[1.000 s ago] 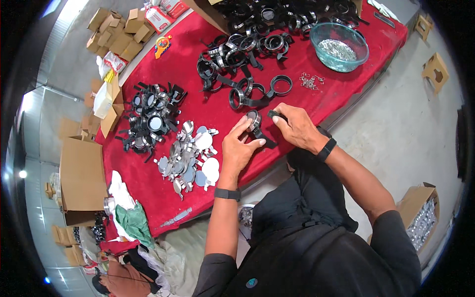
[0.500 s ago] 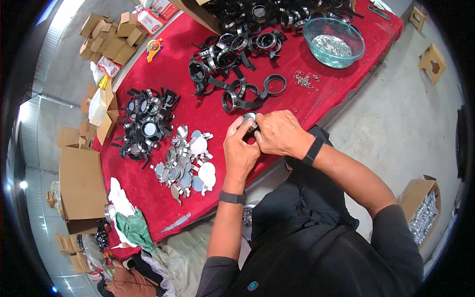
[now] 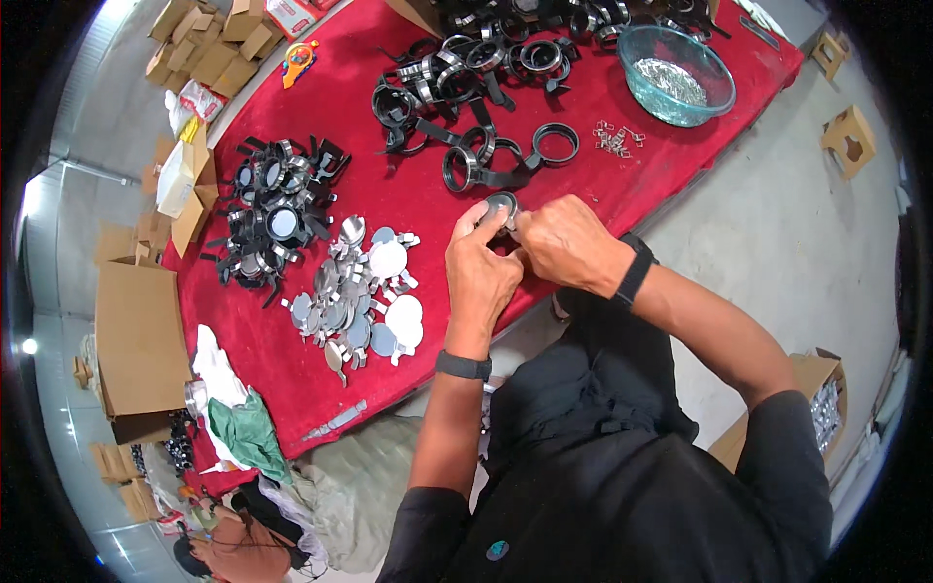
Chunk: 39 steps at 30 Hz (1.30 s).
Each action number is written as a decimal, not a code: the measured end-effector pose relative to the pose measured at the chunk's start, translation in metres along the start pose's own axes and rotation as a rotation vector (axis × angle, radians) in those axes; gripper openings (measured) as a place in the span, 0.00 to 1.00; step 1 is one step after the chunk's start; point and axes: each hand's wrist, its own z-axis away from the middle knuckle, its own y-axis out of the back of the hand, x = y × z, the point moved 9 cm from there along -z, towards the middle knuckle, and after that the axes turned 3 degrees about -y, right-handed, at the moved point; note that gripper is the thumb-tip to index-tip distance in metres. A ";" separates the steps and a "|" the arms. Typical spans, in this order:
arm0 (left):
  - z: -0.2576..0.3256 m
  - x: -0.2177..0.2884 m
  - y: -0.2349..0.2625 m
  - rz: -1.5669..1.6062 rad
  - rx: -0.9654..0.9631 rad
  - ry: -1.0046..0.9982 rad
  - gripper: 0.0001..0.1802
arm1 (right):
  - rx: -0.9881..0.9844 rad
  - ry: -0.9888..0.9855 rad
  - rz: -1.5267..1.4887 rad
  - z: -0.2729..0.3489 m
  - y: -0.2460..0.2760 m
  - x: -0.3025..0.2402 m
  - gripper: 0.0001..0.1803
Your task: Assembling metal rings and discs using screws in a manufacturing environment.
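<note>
At the table's near edge, my left hand (image 3: 483, 277) is closed on a round black ring part with a silver disc lid (image 3: 501, 207). My right hand (image 3: 573, 245) presses its curled fingers against the right side of this part; whether they pinch something small is hidden. Just beyond lie several black rings with handles (image 3: 556, 144). Small bent wire clips (image 3: 619, 140) are scattered to their right. To the left spreads a pile of silver and white disc lids with tabs (image 3: 389, 259). Farther left is a heap of black rings with discs fitted (image 3: 283, 223).
A clear bowl (image 3: 721, 105) of small metal pieces stands on the red cloth (image 3: 671, 165) at the far right. More black rings (image 3: 457, 73) are heaped at the back. Cardboard boxes (image 3: 141, 340), a green cloth (image 3: 250, 437) and a toy-like orange tool (image 3: 298, 64) lie left.
My right hand has drawn slightly to the right of the held ring part, uncovering more of its disc. The whole view has shifted a little.
</note>
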 end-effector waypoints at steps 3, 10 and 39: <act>-0.004 0.010 0.003 -0.115 -0.002 -0.046 0.32 | 0.033 0.071 0.052 0.010 0.008 0.001 0.06; 0.005 0.007 0.010 -0.111 -0.117 -0.001 0.42 | 0.149 -0.232 -0.148 0.025 0.019 0.046 0.12; 0.033 -0.054 0.030 1.010 -0.041 0.612 0.39 | 0.328 -0.520 -0.677 0.038 -0.021 0.084 0.15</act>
